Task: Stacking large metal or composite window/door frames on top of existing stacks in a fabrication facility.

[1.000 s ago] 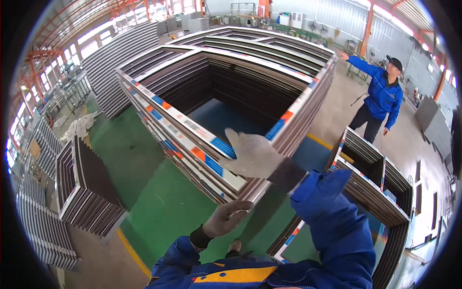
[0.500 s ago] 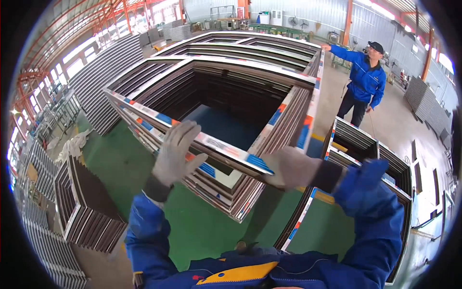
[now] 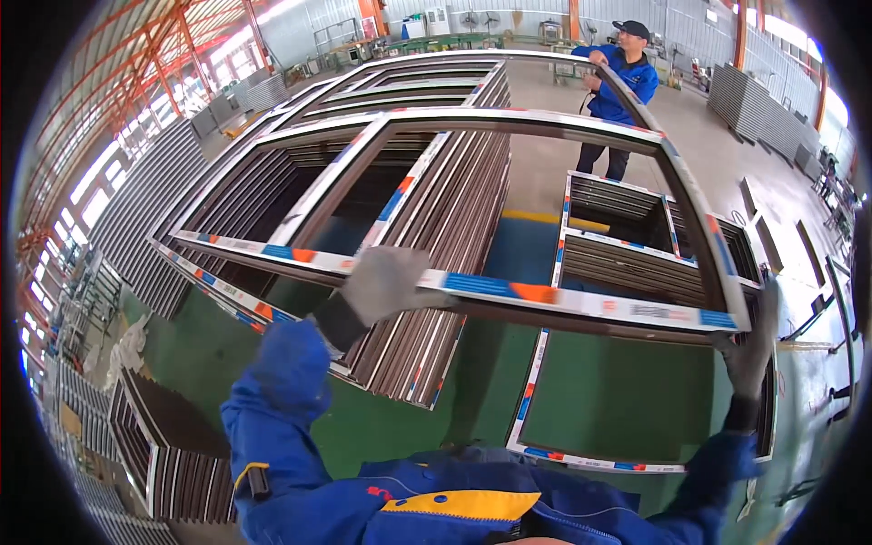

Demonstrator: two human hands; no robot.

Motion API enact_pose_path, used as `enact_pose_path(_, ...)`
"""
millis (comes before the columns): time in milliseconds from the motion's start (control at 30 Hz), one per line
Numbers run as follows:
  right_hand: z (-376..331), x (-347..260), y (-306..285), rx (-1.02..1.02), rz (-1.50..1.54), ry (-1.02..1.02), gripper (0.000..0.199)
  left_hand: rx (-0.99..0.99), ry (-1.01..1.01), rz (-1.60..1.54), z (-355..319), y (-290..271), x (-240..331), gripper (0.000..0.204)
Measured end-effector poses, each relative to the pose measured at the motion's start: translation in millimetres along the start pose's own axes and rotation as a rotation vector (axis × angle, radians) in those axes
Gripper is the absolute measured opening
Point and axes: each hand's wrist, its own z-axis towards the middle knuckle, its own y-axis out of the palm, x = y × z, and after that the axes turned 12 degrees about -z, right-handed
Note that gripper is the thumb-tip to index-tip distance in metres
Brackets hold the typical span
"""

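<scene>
One large frame, held by two hands and a co-worker

Item: large frame (image 3: pixel 581 304), dark brown, its top faces covered in white strip with blue and orange patches, divided by crossbars. Location: in front of me, its left part over the tall stack of frames (image 3: pixel 454 236), its right part out past that stack's side. Whether its left end touches the stack, I cannot tell.

My left hand (image 3: pixel 386 283): grey glove, fingers holding the near bar, thumb stretched to the right along it.

My right hand (image 3: pixel 752 350): grey glove, holding the near right corner, fingers up along the outer side, thumb under the edge; partly blurred.

Co-worker (image 3: pixel 629 82): blue jacket, dark cap, one hand at the frame's far right corner.

Surroundings: low stack of frames (image 3: pixel 627 241) on the right, beneath the overhanging part; pale stack (image 3: pixel 150 218) at far left; dark stack (image 3: pixel 182 427) at lower left, near a crumpled white cloth (image 3: pixel 132 350); green floor (image 3: pixel 381 431) below.
</scene>
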Motion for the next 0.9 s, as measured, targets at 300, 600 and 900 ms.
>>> enact_pose_path(300, -20.2, -197.0, 105.2, 0.221, 2.103, 1.005, 0.078, 0.053, 0.026, -0.036, 86.2, 46.0, 152.0, 0.067)
enact_pose_path(600, -19.4, -203.5, 109.3, 0.444, 2.0, 1.141, 0.081, 0.027, -0.149, -0.037, -72.1, -81.9, -92.5, 0.061)
enact_pose_path(900, -21.6, -134.6, 108.3, 0.662, 1.591, 1.193, 0.078, 0.079, 0.067, 0.022, -29.5, -39.7, -195.0, 0.049)
